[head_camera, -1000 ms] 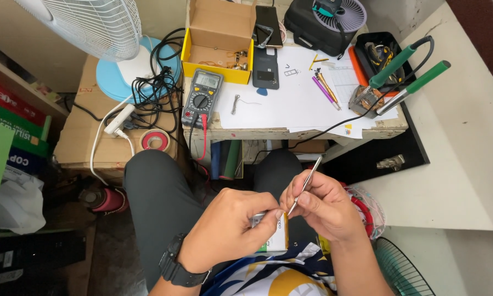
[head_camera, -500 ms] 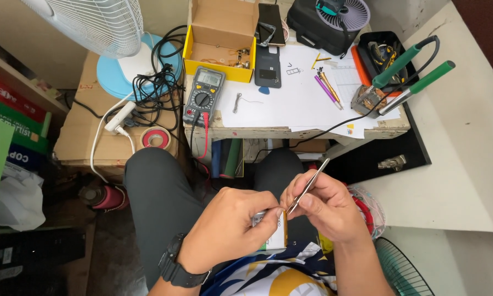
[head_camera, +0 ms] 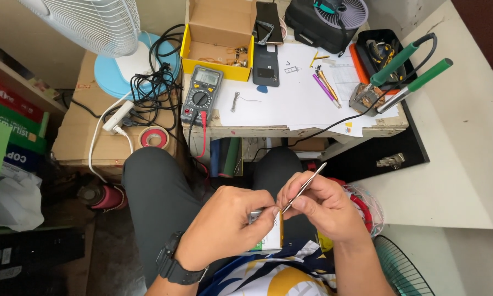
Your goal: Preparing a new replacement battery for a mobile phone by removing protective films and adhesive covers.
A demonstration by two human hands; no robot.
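Note:
Over my lap, my left hand (head_camera: 224, 227), with a black watch on its wrist, grips a small flat white and silver part (head_camera: 269, 237), mostly hidden by the fingers. My right hand (head_camera: 323, 205) holds thin metal tweezers (head_camera: 305, 186). Their tip rests at the part's top edge, beside my left fingertips, and their other end points up and to the right.
A low white table (head_camera: 290, 129) ahead carries a multimeter (head_camera: 201, 98), a yellow cardboard box (head_camera: 219, 33), a dark phone (head_camera: 266, 72), pens and two green-handled soldering irons (head_camera: 411, 74). A white fan (head_camera: 101, 24) and cables sit on a carton at left. A green fan grille (head_camera: 405, 271) is at lower right.
The view has shifted slightly. Both hands stay close together over my lap, and the tweezers keep the same tilt at the part.

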